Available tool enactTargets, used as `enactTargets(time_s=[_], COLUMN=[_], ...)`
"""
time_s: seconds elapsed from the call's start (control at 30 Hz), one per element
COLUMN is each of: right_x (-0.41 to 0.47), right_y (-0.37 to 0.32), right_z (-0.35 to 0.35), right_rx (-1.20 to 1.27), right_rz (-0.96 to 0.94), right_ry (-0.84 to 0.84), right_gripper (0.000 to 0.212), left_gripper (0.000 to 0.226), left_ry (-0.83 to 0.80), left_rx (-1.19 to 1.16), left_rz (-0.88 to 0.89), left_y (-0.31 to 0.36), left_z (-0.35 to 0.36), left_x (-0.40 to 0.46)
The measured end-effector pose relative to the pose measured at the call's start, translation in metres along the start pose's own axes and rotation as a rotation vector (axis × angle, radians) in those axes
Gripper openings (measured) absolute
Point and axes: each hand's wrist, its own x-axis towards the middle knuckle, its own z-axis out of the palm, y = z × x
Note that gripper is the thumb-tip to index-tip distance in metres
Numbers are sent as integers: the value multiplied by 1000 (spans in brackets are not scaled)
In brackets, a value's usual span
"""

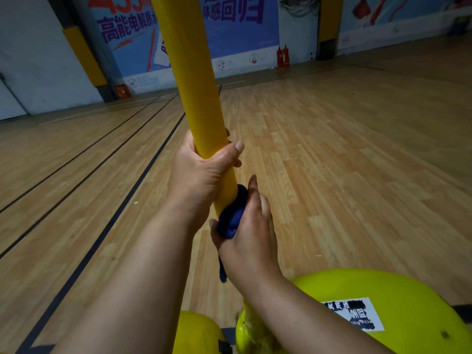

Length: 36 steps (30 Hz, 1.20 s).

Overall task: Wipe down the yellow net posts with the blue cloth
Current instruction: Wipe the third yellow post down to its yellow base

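A thick yellow net post (196, 80) rises from the bottom centre up through the top of the head view. My left hand (201, 172) grips the post, thumb across its front and fingers round the back. Just below it, my right hand (251, 231) holds a bunched dark blue cloth (231, 215) against the post's right side, fingers curled behind the cloth. A strand of the cloth hangs down below that hand. The post's lower end is hidden behind my forearms.
The post's yellow rounded base (398, 302) with a black-and-white sticker fills the bottom right. A wooden sports floor (344, 149) with dark court lines spreads all around. Two red fire extinguishers (283, 57) stand against the far wall with blue banners.
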Motion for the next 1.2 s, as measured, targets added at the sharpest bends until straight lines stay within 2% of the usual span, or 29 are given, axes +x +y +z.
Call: enactTargets(time_s=[0.17, 0.4, 0.7, 0.9, 1.07, 1.2], right_x=[7, 6, -8, -3, 16, 17], right_y=[-3, 5, 24, 18, 0, 1], right_z=[-4, -1, 3, 1, -6, -6], right_rx=[-9, 1, 20, 51, 64, 45], right_rz=[-12, 2, 24, 39, -19, -53], right_ry=[15, -30, -58, -61, -16, -3], right_gripper=[113, 108, 98, 104, 111, 108], left_gripper=[40, 34, 57, 48, 34, 42], left_ry=[-5, -18, -25, -8, -31, -47], left_rx=[17, 26, 78, 60, 40, 31], left_rz=[1, 18, 5, 16, 10, 12], left_y=[-9, -20, -15, -17, -19, -19], left_z=[0, 0, 1, 2, 1, -4], left_x=[-4, -14, -19, -19, -19, -21])
